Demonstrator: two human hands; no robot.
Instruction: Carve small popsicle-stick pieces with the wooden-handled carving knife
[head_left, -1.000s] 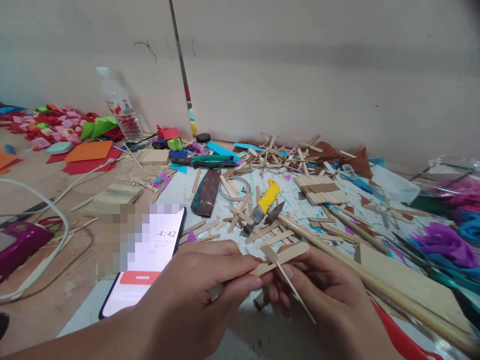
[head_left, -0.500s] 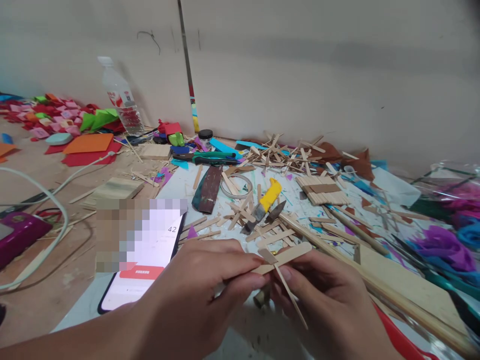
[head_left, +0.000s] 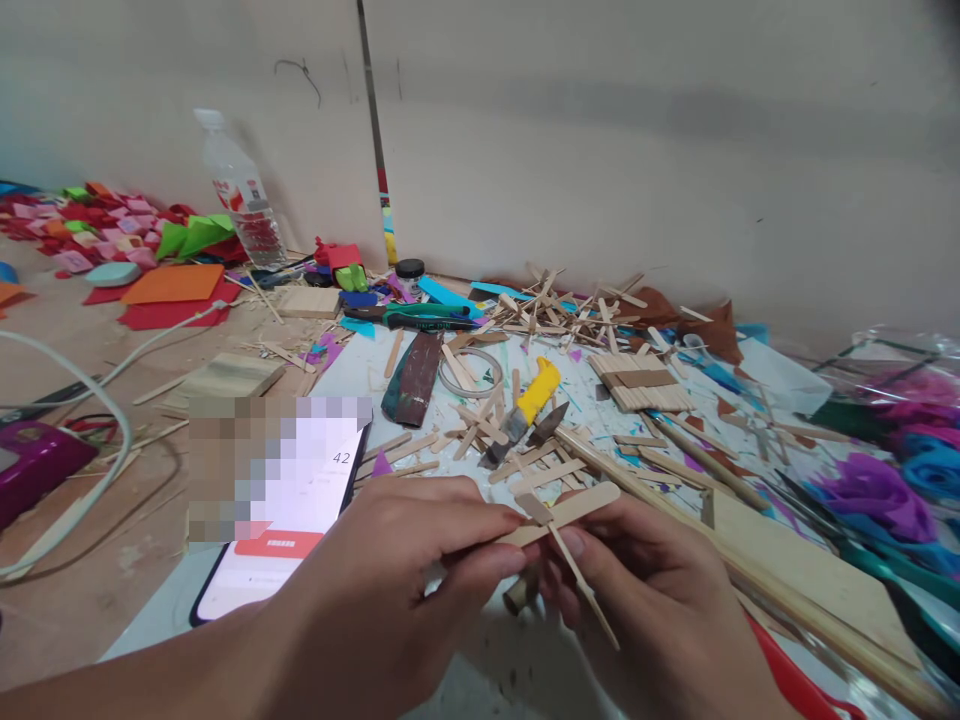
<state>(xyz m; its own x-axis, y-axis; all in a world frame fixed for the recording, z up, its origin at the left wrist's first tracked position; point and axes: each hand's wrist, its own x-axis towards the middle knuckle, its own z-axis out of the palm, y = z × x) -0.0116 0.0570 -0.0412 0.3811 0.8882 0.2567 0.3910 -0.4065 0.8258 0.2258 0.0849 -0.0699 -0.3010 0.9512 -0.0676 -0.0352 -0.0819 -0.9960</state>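
Observation:
Low in the middle, my left hand [head_left: 420, 560] pinches one end of a flat wooden craft stick [head_left: 585, 505] between thumb and fingers. My right hand [head_left: 637, 580] grips the same stick nearer its rounded end, thumb pressed below. A thinner stick piece [head_left: 585, 588] crosses it at an angle and points down towards me; whether the two are joined I cannot tell. Just beyond my hands lie a yellow-handled utility knife [head_left: 534, 395] and a dark pointed blade [head_left: 547, 425]. Under the fingers shows the end of a round wooden rod [head_left: 517, 598].
A lit phone [head_left: 300, 500] lies left of my hands. Behind are a craft stick pile [head_left: 555, 310], a banded stick bundle [head_left: 641, 380], green-handled pliers [head_left: 420, 315] and a plastic bottle [head_left: 244, 190] by the wall. Scissors [head_left: 840, 530] and a long bamboo pole [head_left: 750, 570] lie right.
Both hands keep their hold on the craft stick. The thin crossing piece has tilted very slightly, and the whole view has shifted a little.

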